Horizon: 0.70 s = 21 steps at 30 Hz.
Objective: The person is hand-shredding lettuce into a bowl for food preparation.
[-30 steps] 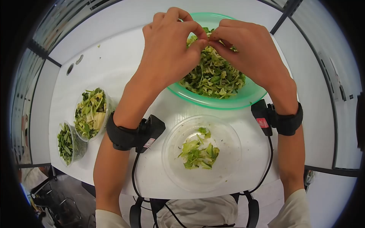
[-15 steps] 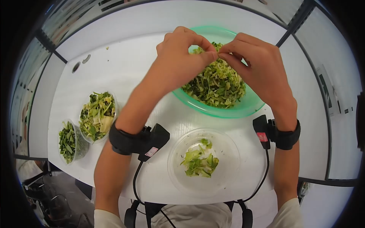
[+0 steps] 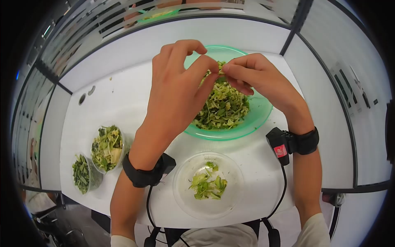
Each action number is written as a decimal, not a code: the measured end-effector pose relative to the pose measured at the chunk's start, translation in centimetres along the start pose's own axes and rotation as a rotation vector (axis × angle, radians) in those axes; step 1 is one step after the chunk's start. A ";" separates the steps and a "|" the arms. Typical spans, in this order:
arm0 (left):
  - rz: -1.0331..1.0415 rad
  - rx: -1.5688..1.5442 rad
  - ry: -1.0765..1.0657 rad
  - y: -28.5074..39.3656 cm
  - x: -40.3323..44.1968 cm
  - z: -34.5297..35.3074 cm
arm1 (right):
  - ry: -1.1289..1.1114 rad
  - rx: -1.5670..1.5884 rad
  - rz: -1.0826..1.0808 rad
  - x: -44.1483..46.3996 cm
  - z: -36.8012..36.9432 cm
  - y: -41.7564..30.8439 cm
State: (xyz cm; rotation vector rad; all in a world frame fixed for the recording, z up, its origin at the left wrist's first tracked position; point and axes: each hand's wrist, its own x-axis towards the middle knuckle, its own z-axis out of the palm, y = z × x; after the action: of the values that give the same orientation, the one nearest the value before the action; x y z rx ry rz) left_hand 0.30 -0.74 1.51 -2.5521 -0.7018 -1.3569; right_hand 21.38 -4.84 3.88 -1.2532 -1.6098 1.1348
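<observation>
Over the green bowl [image 3: 263, 109], my left hand [image 3: 175, 84] has thumb and index finger bent into a pinch, its other fingers curled above. What lies between those fingertips is too small to make out. Close beside it, my right hand [image 3: 263, 78] pinches what looks like a small piece of green leaf. Chopped greens [image 3: 224, 105] heap up in the bowl below both hands. Nearer me stands a shallow clear container [image 3: 181, 193] with several larger leaf pieces [image 3: 207, 185] in it.
At the left stand two clear tubs of greens: one of mixed leaves and stalks [image 3: 108, 148], the other of darker leaves [image 3: 81, 175]. White partitions [image 3: 329, 103] rise around the white table [image 3: 119, 99]. A black wrist device [image 3: 279, 144] trails a cable toward me.
The whole view has shifted, the table sitting lower in it. My left hand has turned and its upper fingers have lifted. Both hands stay close together over the bowl.
</observation>
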 end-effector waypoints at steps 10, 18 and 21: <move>0.021 -0.023 0.037 0.1 0.2 -0.1 | 0.011 0.021 -0.089 -0.1 0.1 0.0; -0.195 -0.175 -0.061 0.1 0.1 -0.8 | 0.225 -0.447 -0.444 -0.4 1.9 -0.7; -0.369 -0.327 -0.163 -0.1 -0.1 -1.0 | 0.316 -0.752 -0.702 0.1 2.2 0.0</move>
State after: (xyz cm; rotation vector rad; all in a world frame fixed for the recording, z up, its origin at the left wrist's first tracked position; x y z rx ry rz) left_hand -0.49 -1.03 2.02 -2.9230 -1.1097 -1.4858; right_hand 19.27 -5.17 3.22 -1.0592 -2.0454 -0.1236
